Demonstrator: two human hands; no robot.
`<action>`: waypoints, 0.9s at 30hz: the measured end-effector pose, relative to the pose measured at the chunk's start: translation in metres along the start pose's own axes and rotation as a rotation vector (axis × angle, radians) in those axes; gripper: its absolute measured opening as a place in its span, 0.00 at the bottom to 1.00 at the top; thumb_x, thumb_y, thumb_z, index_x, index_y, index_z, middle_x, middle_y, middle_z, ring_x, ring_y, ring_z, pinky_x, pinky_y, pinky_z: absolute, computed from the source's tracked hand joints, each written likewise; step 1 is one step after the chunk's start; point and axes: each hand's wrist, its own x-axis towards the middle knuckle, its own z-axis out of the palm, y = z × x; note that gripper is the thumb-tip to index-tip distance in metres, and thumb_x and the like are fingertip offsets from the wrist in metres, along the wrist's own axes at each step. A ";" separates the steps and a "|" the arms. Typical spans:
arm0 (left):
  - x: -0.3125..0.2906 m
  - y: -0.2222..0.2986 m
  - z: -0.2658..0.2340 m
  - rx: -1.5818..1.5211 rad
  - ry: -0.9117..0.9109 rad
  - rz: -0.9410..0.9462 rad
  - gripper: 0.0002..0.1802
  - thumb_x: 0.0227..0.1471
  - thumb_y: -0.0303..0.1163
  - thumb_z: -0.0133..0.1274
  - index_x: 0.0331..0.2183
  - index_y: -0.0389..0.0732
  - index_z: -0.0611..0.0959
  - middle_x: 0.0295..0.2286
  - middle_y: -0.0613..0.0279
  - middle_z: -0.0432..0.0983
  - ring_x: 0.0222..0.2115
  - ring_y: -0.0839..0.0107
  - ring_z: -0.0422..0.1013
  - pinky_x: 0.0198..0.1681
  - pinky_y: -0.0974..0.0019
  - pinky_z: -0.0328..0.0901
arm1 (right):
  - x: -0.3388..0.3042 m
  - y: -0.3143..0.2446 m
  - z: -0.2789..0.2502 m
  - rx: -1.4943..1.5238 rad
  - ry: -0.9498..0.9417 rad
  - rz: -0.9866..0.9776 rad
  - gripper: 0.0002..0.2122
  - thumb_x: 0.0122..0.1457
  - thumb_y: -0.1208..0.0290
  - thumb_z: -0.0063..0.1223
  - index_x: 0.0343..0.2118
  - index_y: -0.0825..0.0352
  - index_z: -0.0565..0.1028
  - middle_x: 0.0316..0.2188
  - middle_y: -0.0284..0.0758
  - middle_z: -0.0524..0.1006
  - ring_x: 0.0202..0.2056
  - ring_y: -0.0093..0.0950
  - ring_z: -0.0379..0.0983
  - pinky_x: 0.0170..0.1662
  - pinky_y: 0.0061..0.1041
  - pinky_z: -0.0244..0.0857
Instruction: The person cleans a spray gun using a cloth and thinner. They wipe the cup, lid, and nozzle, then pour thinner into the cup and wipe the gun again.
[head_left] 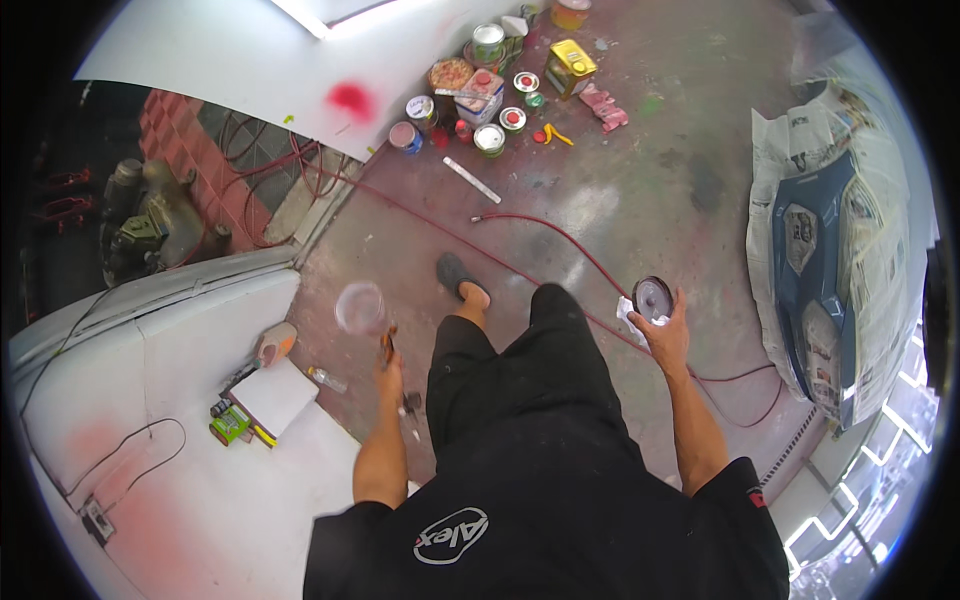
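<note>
My left hand [389,368] is closed around what looks like a spray gun [410,405], a small metallic part of which shows below the hand. Just beyond my fingers is a clear round cup [360,307]. Its outline is smeared, and I cannot tell whether it joins the gun. In my right hand [668,335], a round dark-rimmed lid [653,297] with a greyish inner face is gripped at its lower edge. Crumpled white paper or cloth [630,315] is bunched between my fingers and the lid.
A red hose [560,235] trails across the floor. Several paint cans [489,139] and a yellow tin [571,66] stand ahead by a white panel. On the right is a blue-grey car part [805,245] masked with newspaper. A white box-like surface [275,398] lies left.
</note>
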 end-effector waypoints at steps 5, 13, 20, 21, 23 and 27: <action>0.111 0.139 0.051 0.109 -0.117 0.083 0.24 0.65 0.40 0.61 0.58 0.38 0.84 0.39 0.62 0.82 0.39 0.71 0.76 0.44 0.62 0.69 | 0.046 -0.059 0.050 -0.086 -0.044 0.026 0.62 0.44 0.41 0.81 0.76 0.71 0.56 0.67 0.55 0.73 0.66 0.51 0.73 0.66 0.44 0.67; 0.347 0.203 0.227 0.154 -0.210 0.069 0.19 0.65 0.40 0.64 0.49 0.36 0.86 0.35 0.67 0.82 0.36 0.73 0.76 0.42 0.65 0.69 | 0.232 -0.075 0.220 -0.117 -0.108 -0.003 0.62 0.43 0.44 0.83 0.76 0.68 0.57 0.67 0.54 0.73 0.65 0.50 0.74 0.65 0.43 0.69; 0.542 0.135 0.374 0.025 -0.167 0.041 0.18 0.66 0.43 0.65 0.48 0.40 0.86 0.33 0.68 0.81 0.30 0.78 0.73 0.34 0.69 0.66 | 0.466 -0.068 0.444 -0.193 -0.113 -0.148 0.61 0.42 0.48 0.85 0.76 0.69 0.57 0.68 0.52 0.72 0.66 0.50 0.73 0.65 0.43 0.70; 0.554 0.132 0.393 -0.010 -0.160 0.013 0.17 0.66 0.41 0.65 0.48 0.38 0.87 0.34 0.68 0.81 0.34 0.76 0.75 0.40 0.67 0.69 | 0.490 -0.067 0.463 -0.179 -0.125 -0.122 0.61 0.42 0.48 0.85 0.76 0.69 0.57 0.68 0.52 0.72 0.66 0.50 0.73 0.65 0.43 0.70; 0.576 0.122 0.421 -0.053 -0.141 -0.027 0.17 0.66 0.42 0.65 0.47 0.39 0.86 0.33 0.69 0.80 0.32 0.78 0.74 0.36 0.69 0.68 | 0.528 -0.063 0.511 -0.141 -0.133 -0.149 0.61 0.42 0.49 0.85 0.76 0.68 0.58 0.68 0.51 0.72 0.66 0.49 0.72 0.65 0.43 0.70; 0.585 0.105 0.454 -0.119 -0.135 -0.117 0.16 0.66 0.43 0.65 0.46 0.42 0.85 0.31 0.69 0.79 0.27 0.82 0.72 0.27 0.75 0.65 | 0.576 -0.034 0.574 -0.087 -0.106 -0.245 0.60 0.42 0.53 0.85 0.76 0.67 0.58 0.69 0.50 0.70 0.67 0.49 0.71 0.66 0.42 0.70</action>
